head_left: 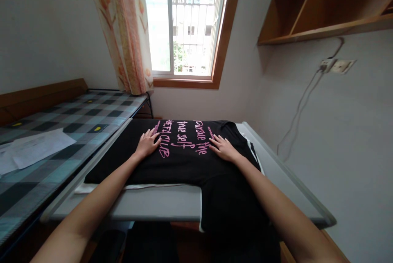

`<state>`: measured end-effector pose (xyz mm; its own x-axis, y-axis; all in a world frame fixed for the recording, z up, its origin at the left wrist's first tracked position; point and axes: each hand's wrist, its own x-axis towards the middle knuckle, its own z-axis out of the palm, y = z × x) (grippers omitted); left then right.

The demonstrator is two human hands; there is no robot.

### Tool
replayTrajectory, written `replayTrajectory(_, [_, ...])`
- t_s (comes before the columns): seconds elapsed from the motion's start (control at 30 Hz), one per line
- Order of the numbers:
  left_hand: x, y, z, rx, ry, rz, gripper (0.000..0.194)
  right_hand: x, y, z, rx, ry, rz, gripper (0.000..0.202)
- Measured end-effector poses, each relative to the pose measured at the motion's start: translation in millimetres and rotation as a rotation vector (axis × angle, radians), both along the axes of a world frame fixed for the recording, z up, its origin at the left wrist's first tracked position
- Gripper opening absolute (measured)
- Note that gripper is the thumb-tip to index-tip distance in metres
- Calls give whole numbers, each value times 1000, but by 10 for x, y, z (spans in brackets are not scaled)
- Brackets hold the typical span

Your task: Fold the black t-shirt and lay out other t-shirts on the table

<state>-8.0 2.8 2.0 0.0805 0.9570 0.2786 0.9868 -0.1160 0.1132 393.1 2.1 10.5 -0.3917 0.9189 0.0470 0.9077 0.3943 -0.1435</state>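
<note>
A black T-shirt point(184, 171) with pink lettering lies spread on a light grey table point(159, 203), its collar toward the right and one sleeve hanging over the near edge. White fabric point(84, 188) peeks out from beneath it along the near and right edges. My left hand point(147, 143) rests flat on the shirt at the left side of the lettering, fingers spread. On the right side of the lettering, my right hand point(224, 147) also lies flat on the black cloth with fingers apart. Neither hand grasps anything.
At the left, a bed point(101, 111) with a checked cover holds white papers point(39, 148). A curtain point(129, 30) hangs beside the window behind the table. A wooden shelf point(325, 28) and a wall socket point(342, 66) with a dangling cord are on the right.
</note>
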Motion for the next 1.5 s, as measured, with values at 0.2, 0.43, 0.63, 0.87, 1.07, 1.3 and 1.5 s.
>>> replayTrajectory(0.2, [-147,-141,15,72,-14,-92,46,309,69,-129,42,-24,-59,61])
replayTrajectory(0.43, [-877,-318,-65,-86,22,-22,53,1041,-56,-210,110,-59,-250,56])
replayTrajectory(0.63, [-1408,-359,-60,-222,124,56,56,1328,-127,-215,32,-44,-405,60])
replayTrajectory(0.87, [-925,-107,55,-230,79,73,57,582,-69,43,181,-124,-345,65])
replayTrajectory(1.07, [-218,-45,0,-191,13,-138,64,-43,-13,57,-38,-88,-136,67])
replayTrajectory(1.3, [-137,-119,4,-251,103,-145,66,-39,-13,-58,-84,-81,-182,70])
replayTrajectory(1.5, [-133,-144,26,-247,73,82,71,-50,1,-85,-69,-71,-196,69])
